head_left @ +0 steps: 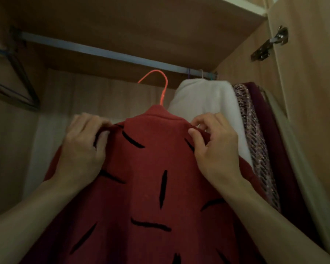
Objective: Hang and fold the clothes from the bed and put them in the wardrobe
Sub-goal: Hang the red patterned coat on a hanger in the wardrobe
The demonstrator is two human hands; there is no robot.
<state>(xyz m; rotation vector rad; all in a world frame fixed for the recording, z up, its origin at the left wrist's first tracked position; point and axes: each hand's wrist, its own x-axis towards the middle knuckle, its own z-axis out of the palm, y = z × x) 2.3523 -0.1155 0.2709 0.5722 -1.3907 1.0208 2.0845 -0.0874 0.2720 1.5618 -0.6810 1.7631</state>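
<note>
A red garment with black dashes [151, 168] sits on an orange hanger [163, 90] inside the wardrobe. The hanger's hook is just below the grey rail [107, 53] and apart from it. My left hand [84, 147] grips the garment's left shoulder, fingers curled round the fabric. My right hand [215, 143] pinches the right shoulder between thumb and fingers. The lower part of the garment runs out of the frame.
A white garment [204, 111], a patterned pink one [255, 145] and a dark maroon one [269, 130] hang at the rail's right end. Empty hangers [13, 80] hang at the far left. The open door with its hinge [271, 44] stands at right.
</note>
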